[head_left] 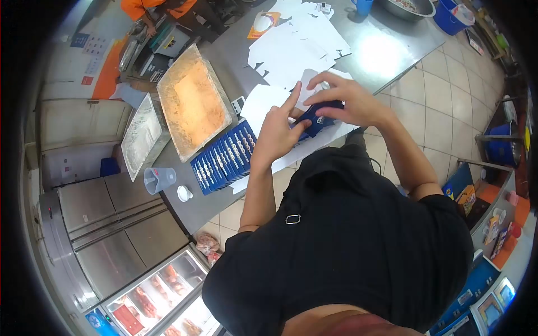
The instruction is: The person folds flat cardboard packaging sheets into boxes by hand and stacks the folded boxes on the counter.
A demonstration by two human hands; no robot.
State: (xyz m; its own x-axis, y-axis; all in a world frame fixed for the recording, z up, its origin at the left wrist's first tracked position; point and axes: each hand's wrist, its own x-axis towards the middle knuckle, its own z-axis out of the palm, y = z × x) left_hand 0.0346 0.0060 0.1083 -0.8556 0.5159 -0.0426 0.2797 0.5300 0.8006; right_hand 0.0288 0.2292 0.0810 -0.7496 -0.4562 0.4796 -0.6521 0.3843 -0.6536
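Observation:
Between my two hands is a dark blue cardboard carton (324, 116), partly folded, with a pale flap raised on its far side. My left hand (276, 131) grips its left side, the thumb on the blue face and the index finger stretched out along the flap. The fingers of my right hand (353, 103) curl round the carton's right side and top. Left of my left hand stands a row of blue cartons (224, 158) packed side by side. White flat card sheets (300, 42) lie spread beyond my hands; their printing is not visible.
A large tray of orange crumb-like powder (197, 103) stands on the steel table (235, 33), with a second tray of white powder (143, 134) beside it. A clear jug (159, 180), a white lid (184, 194) and a metal bowl (408, 8) are also there. Another person's orange sleeve (134, 8) shows behind.

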